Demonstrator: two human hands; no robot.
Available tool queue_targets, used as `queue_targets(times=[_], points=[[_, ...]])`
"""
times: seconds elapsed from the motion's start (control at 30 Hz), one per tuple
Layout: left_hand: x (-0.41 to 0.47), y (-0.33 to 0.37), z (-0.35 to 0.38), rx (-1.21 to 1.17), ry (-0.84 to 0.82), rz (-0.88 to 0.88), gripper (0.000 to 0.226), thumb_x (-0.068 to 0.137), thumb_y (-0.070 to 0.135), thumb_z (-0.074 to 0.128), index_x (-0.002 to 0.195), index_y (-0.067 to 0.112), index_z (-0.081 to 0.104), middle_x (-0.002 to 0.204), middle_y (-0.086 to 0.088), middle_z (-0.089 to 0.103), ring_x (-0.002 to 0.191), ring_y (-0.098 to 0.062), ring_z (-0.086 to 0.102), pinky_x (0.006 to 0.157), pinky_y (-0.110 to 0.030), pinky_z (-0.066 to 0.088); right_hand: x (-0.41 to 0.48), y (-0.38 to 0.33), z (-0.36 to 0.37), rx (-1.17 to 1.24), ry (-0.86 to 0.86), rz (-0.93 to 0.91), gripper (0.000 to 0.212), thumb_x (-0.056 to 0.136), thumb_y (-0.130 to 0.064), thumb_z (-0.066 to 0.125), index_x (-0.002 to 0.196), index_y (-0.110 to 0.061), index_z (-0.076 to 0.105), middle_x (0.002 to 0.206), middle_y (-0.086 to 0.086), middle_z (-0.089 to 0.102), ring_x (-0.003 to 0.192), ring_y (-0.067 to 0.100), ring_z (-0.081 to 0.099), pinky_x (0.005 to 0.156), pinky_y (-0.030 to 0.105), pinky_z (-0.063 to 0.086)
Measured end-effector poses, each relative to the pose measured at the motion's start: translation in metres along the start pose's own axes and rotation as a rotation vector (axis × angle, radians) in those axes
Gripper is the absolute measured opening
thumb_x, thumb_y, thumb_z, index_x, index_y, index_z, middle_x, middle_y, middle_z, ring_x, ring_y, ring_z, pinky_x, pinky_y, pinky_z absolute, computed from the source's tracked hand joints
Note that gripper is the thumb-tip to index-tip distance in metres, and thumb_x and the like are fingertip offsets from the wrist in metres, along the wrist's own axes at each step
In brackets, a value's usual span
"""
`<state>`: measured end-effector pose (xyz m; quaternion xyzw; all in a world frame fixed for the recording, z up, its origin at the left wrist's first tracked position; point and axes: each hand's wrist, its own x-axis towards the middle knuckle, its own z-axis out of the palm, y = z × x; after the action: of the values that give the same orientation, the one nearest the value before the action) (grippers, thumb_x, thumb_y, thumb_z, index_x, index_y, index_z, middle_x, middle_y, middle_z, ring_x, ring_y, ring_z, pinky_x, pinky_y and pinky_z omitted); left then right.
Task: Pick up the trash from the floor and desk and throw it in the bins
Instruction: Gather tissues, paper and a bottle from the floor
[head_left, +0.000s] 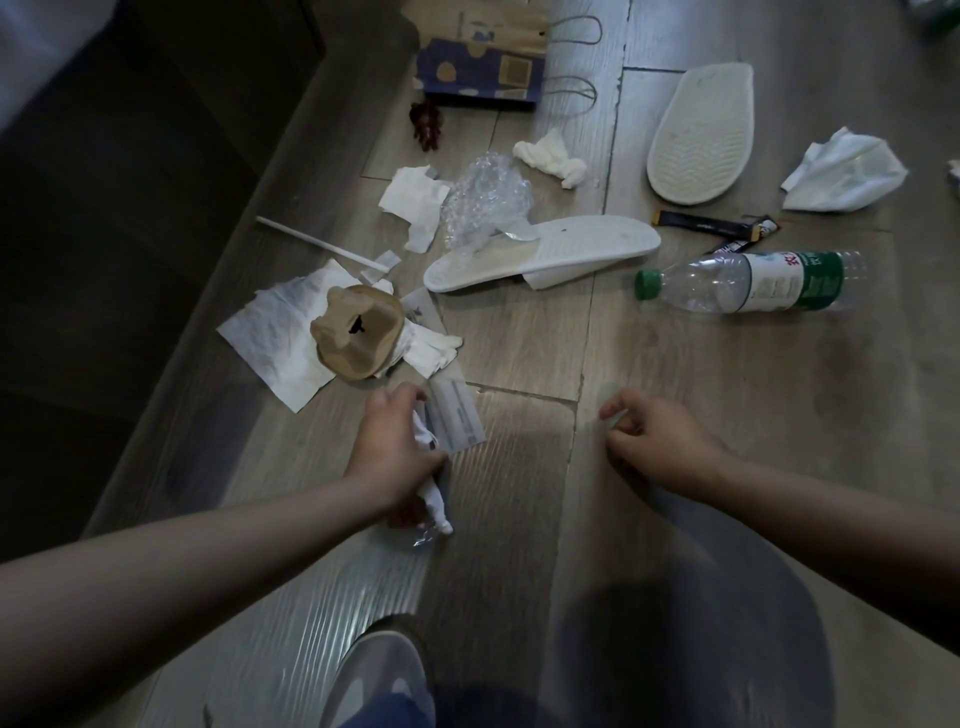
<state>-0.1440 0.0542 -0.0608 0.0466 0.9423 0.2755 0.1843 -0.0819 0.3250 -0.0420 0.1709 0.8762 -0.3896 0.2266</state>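
On my feed the left hand (392, 452) is low over the floor (519, 519). Its fingers are curled round a crumpled white wad (435, 501) that sticks out below the palm. A flat printed slip (457, 421) is pinched in the same grip and fans out past the knuckles. The right hand (649, 441) hangs beside it, apart from it, fingers curled inward; I see a faint blur at the fingertips and cannot tell whether they pinch anything. Just beyond the left hand a crushed brown cup (358, 332) lies on a spread napkin (270, 338). Further out a white straw (322, 243) lies slanted, near a torn tissue (415, 200) that touches a lump of bubble wrap (485, 200). The wrap overlaps the toe of a white slipper (545, 252); a second slipper (701, 135) lies sole up, well apart. Between them sits a twisted tissue ball (550, 158). A clear bottle (753, 283) with a green cap lies on its side to the right, just beside two dark sachets (717, 226). I see a crumpled white sheet (844, 176) at far right, a paper bag (485, 57) on its side at the top, and a small dark red thing (427, 124) near the bag. The person's shoe (382, 670) shows at the bottom edge.
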Motion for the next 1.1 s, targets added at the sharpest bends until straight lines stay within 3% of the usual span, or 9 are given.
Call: queue_targets(times=[0.23, 0.37, 0.43, 0.63, 0.7, 0.8, 0.9, 1.0, 1.1], points=[[0.021, 0.018, -0.004, -0.021, -0.024, 0.216, 0.061, 0.068, 0.020, 0.080, 0.122, 0.025, 0.053, 0.118, 0.002, 0.048, 0.107, -0.013, 0.048, 0.080, -0.019, 0.037, 0.002, 0.010, -0.006, 0.004, 0.032, -0.005, 0.022, 0.089, -0.011, 0.058, 0.110, -0.017, 0.059, 0.078, 0.004, 0.069, 0.075, 0.018, 0.065, 0.066, 0.028, 0.049], [0.033, 0.030, -0.002, 0.148, -0.168, 0.274, 0.070, 0.064, 0.030, 0.085, 0.126, 0.024, 0.052, 0.134, 0.003, 0.038, 0.109, -0.002, 0.035, 0.088, -0.014, 0.030, 0.005, 0.014, -0.022, -0.042, 0.118, -0.056, 0.025, 0.087, -0.009, 0.059, 0.112, -0.014, 0.058, 0.081, 0.002, 0.065, 0.075, 0.016, 0.062, 0.063, 0.025, 0.048], [0.036, 0.035, -0.001, 0.208, -0.186, 0.268, 0.070, 0.064, 0.033, 0.085, 0.125, 0.022, 0.052, 0.136, 0.001, 0.033, 0.106, -0.003, 0.033, 0.087, -0.014, 0.033, 0.009, 0.015, -0.033, -0.133, 0.189, -0.116, 0.029, 0.085, -0.010, 0.061, 0.114, -0.012, 0.058, 0.092, 0.002, 0.062, 0.082, 0.017, 0.059, 0.065, 0.022, 0.042], [0.033, 0.043, 0.000, 0.213, -0.233, 0.269, 0.055, 0.071, 0.030, 0.080, 0.118, 0.021, 0.054, 0.122, 0.000, 0.041, 0.099, -0.011, 0.046, 0.079, -0.018, 0.039, 0.030, 0.008, -0.086, -0.497, 0.441, -0.337, 0.052, 0.081, -0.015, 0.068, 0.130, -0.013, 0.051, 0.131, 0.010, 0.046, 0.121, 0.028, 0.042, 0.095, 0.036, 0.039], [0.033, 0.045, -0.001, 0.210, -0.222, 0.268, 0.046, 0.072, 0.027, 0.078, 0.112, 0.022, 0.055, 0.118, 0.000, 0.044, 0.096, -0.011, 0.048, 0.072, -0.019, 0.039, 0.041, 0.007, -0.102, -0.572, 0.480, -0.292, 0.063, 0.079, -0.015, 0.069, 0.137, -0.014, 0.044, 0.142, 0.014, 0.037, 0.132, 0.032, 0.032, 0.105, 0.044, 0.033], [0.039, 0.049, -0.005, 0.213, -0.209, 0.256, 0.039, 0.073, 0.025, 0.078, 0.104, 0.026, 0.054, 0.112, 0.002, 0.050, 0.094, -0.010, 0.047, 0.064, -0.016, 0.034, 0.056, 0.012, -0.114, -0.665, 0.394, -0.157, 0.085, 0.077, -0.021, 0.073, 0.148, -0.015, 0.026, 0.154, 0.012, 0.021, 0.143, 0.031, 0.018, 0.114, 0.051, 0.020], [0.043, 0.056, -0.006, 0.201, -0.243, 0.246, 0.034, 0.071, 0.021, 0.078, 0.097, 0.028, 0.056, 0.108, 0.005, 0.052, 0.096, -0.010, 0.049, 0.066, -0.018, 0.036, 0.065, 0.022, -0.116, -0.736, 0.308, -0.067, 0.094, 0.078, -0.026, 0.073, 0.151, -0.016, 0.016, 0.155, 0.008, 0.022, 0.143, 0.028, 0.019, 0.115, 0.054, 0.012], [0.043, 0.069, -0.007, 0.094, -0.238, 0.221, 0.034, 0.068, 0.022, 0.080, 0.092, 0.026, 0.057, 0.104, 0.007, 0.054, 0.093, -0.011, 0.052, 0.064, -0.016, 0.039, 0.068, 0.027, -0.115, -0.862, 0.375, -0.112, 0.079, 0.077, -0.027, 0.070, 0.144, -0.013, 0.031, 0.140, 0.013, 0.036, 0.127, 0.034, 0.035, 0.110, 0.048, 0.026], [0.042, 0.089, -0.008, 0.019, -0.224, 0.181, 0.040, 0.067, 0.028, 0.083, 0.099, 0.025, 0.059, 0.099, 0.008, 0.057, 0.086, -0.007, 0.053, 0.063, -0.016, 0.044, 0.069, 0.027, -0.115, -0.773, 0.323, -0.127, 0.068, 0.077, -0.032, 0.072, 0.134, -0.012, 0.042, 0.129, 0.013, 0.044, 0.116, 0.032, 0.044, 0.097, 0.042, 0.042]])
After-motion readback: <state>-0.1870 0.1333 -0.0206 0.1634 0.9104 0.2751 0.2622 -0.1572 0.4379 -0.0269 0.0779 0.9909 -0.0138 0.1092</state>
